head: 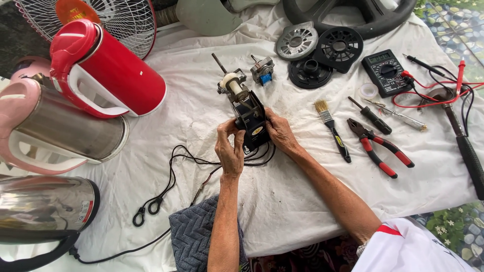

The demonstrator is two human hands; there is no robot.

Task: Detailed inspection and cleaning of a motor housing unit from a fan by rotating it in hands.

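A black fan motor (248, 112) with a metal shaft and a white bush at its far end stands on the white cloth (282, 201). My left hand (230, 150) grips its near left side and my right hand (280, 133) holds its right side. Thin black wires (174, 163) run from the motor to the left across the cloth and end in two loops.
Electric kettles lie at left: a red one (108, 68), a pink steel one (55, 126), a steel one (45, 204). Right of the motor lie a paintbrush (331, 128), screwdrivers (370, 116), red pliers (380, 146), a multimeter (385, 72) with leads, and a hammer (464, 141). Round fan parts (322, 53) and a small motor (262, 69) sit behind. A grey towel (194, 234) lies near.
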